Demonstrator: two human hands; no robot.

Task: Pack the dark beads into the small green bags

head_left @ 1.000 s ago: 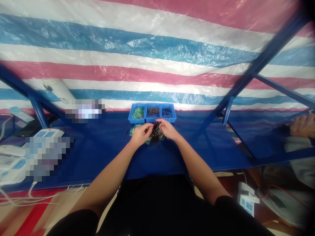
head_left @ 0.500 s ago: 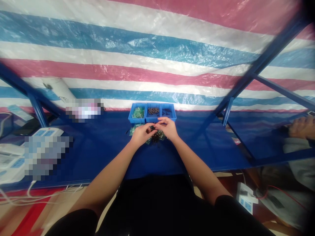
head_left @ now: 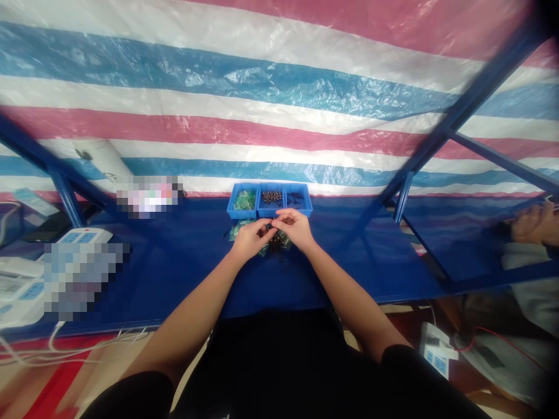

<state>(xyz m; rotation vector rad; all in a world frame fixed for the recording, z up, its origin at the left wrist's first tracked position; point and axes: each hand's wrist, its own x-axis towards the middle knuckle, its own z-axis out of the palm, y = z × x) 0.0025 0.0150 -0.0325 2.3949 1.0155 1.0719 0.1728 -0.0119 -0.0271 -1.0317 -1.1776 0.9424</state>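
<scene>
- My left hand (head_left: 250, 238) and right hand (head_left: 296, 227) meet fingertip to fingertip over the blue table (head_left: 174, 262), pinching together on 1 small dark part (head_left: 268, 228) between them; the part is too small for me to say what it is.
- Both hands are curled nearly shut, thumbs and forefingers pressed in, so I read the grip as tight on that little piece, though how each finger sits on it I cannot tell.
- Just under the pinch, toward me, lies a pile of dark parts (head_left: 276, 243) on some green pieces (head_left: 263, 250), touching the table.
- To do this well, I judge that I should hold the pinch low over the pile, so a dropped part lands among the others.
- I would also keep my wrists steady and work with my fingertips alone; a piece this small looks easy to lose.
- Just beyond my fingertips sits a blue tray (head_left: 269, 213) with 3 compartments side by side.
- The compartment beyond my left hand holds green pieces like those under the pile.
- The middle compartment, straight beyond the grip, holds dark parts (head_left: 271, 197).
- The compartment beyond my right hand holds a few dark bits; I cannot tell more.
- Well off to the right of my grip, another person's hand (head_left: 535, 224) rests on the neighbouring bench.
</scene>
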